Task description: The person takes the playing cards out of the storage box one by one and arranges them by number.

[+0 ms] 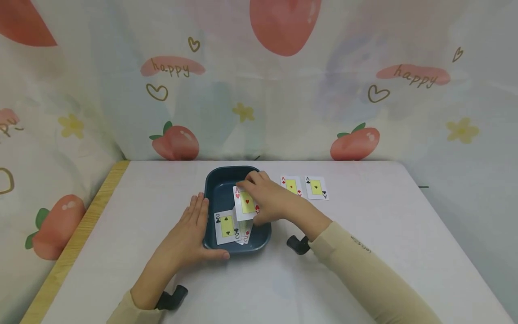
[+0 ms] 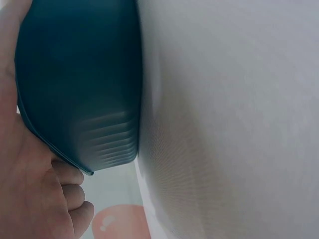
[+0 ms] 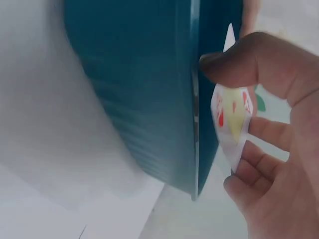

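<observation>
A dark blue tray [image 1: 220, 177] stands on the white tabletop. Along its left side lies my left hand [image 1: 182, 240], fingers straight against the rim and thumb at the near corner. Over the tray, my right hand [image 1: 269, 198] grips an ace of hearts playing card [image 1: 247, 209] between thumb and fingers; the right wrist view shows this card [image 3: 232, 112] edge-on above the rim. Inside the tray lie a two of clubs [image 1: 226, 227] and, partly covered by it, a red two [image 1: 245, 231]. The left wrist view shows the tray's outer wall [image 2: 84, 74] beside the hand.
Right of the tray, an ace of diamonds [image 1: 290, 184], partly behind the right forearm, and an ace of clubs [image 1: 316, 187] lie face up side by side. A patterned cloth [image 1: 279, 112] hangs behind the table. Wooden edging [image 1: 81, 229] runs along the table's left side.
</observation>
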The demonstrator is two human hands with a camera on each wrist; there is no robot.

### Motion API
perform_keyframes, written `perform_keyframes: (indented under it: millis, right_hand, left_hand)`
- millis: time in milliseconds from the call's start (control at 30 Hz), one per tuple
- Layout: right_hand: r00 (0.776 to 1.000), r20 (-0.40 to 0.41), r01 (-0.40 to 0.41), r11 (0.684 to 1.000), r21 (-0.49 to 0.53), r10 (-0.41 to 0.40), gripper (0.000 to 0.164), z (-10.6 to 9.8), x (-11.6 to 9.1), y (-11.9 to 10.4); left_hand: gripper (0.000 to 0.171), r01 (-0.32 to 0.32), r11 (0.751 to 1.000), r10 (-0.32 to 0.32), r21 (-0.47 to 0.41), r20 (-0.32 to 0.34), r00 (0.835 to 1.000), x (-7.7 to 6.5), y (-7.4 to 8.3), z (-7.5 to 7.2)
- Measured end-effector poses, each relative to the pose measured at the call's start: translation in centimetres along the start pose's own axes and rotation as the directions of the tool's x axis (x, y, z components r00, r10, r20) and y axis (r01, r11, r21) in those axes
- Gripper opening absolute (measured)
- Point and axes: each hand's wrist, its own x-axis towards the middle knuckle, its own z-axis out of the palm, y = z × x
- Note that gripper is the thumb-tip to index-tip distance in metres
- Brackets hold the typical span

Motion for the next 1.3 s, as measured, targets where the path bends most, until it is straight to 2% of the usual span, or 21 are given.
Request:
perform_keyframes:
  millis: [500,1067,1300]
  right_hand:
    - [0.997,-0.005,-0.073,0.997,-0.013,0.073,0.094,-1.4,-1.1,2.0]
    - [0.989,0.001,-0.145,0.989,-0.022,0.145,0.091,-2.2,-3.8,6.7]
    - [0.987,-0.008,-0.160,0.987,-0.005,0.159,0.089,-2.6,-4.6,7.9]
  left_hand:
    - [0.148,0.008,1.000,-0.008,0.002,-0.027,1.000,-0.2,0.0,0.2]
    - [0.148,-0.005,1.000,0.005,-0.001,-0.018,1.000,0.0,0.1,0.0]
    - [0.148,-0.006,1.000,0.007,0.007,-0.017,1.000,0.0,0.1,0.2]
